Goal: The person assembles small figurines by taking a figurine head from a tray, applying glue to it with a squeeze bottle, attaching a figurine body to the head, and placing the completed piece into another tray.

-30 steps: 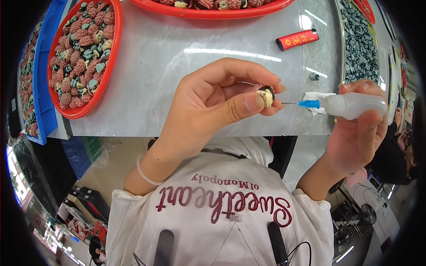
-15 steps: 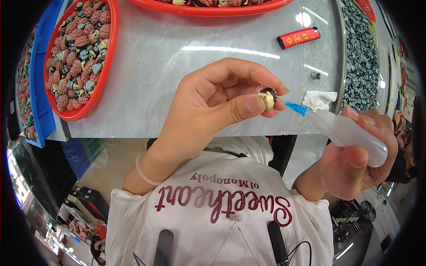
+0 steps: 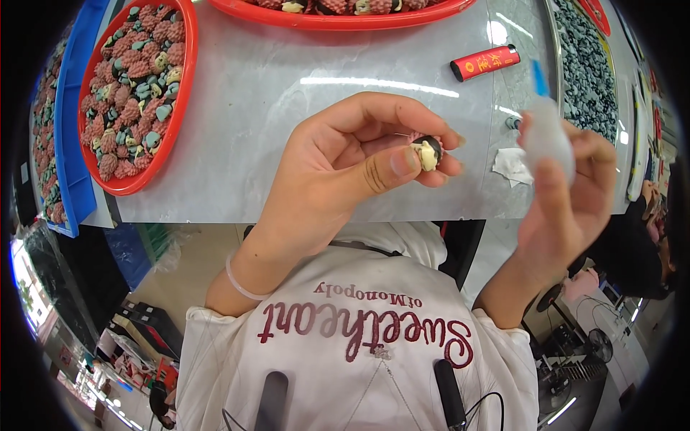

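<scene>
Over the grey table, my left hand pinches a small figurine between thumb and fingers. The figurine shows a cream part, a dark band and some pink; the fingers cover the rest of it. Off to the right, my right hand is wrapped round a whitish squeeze bottle, slightly blurred. Its blue needle tip points up and away from me, well apart from the figurine. Below the bottle, close to my right hand, a crumpled white tissue lies on the table.
A red oval tray of similar pink, cream and blue-green pieces stands at left, beside a blue crate. Another red tray is at the far edge. A red lighter-like stick lies right of centre. Dark small pieces fill a tray at right.
My right hand has drawn the bottle away from the figurine and tipped it upright, needle pointing far. My left hand keeps the figurine nearly in place, turned slightly.
</scene>
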`<move>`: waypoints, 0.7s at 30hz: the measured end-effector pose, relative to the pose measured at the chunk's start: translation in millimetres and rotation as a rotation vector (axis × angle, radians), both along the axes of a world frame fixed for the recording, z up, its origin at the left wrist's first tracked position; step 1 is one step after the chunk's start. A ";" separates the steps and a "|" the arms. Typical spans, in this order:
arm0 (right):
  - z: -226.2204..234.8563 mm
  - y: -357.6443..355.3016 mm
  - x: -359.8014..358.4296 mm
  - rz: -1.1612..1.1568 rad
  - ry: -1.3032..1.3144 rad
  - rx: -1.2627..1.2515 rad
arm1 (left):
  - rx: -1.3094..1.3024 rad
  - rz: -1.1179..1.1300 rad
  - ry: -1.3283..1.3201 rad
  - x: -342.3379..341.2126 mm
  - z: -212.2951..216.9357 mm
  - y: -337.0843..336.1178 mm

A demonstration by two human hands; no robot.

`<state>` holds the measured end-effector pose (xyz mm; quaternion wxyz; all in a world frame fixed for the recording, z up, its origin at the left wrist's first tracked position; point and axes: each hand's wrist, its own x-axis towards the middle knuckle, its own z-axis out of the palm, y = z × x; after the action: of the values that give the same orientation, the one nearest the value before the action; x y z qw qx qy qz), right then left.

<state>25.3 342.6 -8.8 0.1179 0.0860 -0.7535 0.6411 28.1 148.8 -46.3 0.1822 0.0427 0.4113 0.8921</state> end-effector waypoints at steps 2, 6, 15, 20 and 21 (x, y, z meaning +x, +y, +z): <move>-6.5 -10.0 -6.3 -0.037 0.031 0.013 | 0.013 -0.016 -0.014 -0.7 1.0 2.2; -19.4 -25.4 -14.9 -0.011 0.038 0.415 | -0.022 0.004 -0.035 1.1 5.2 1.8; -1.3 11.8 -12.5 -0.109 0.023 0.802 | 0.063 -0.011 -0.017 0.3 2.8 3.0; -11.6 18.2 -10.5 -0.134 0.027 0.700 | 0.026 -0.027 -0.006 -0.4 2.5 3.0; -10.1 17.0 -10.5 -0.151 0.059 0.625 | 0.029 -0.029 -0.005 -0.4 2.8 2.7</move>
<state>14.8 359.6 -18.9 0.1549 0.0804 -0.9143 0.3655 27.6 151.4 -43.5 0.1954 0.0488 0.3973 0.8953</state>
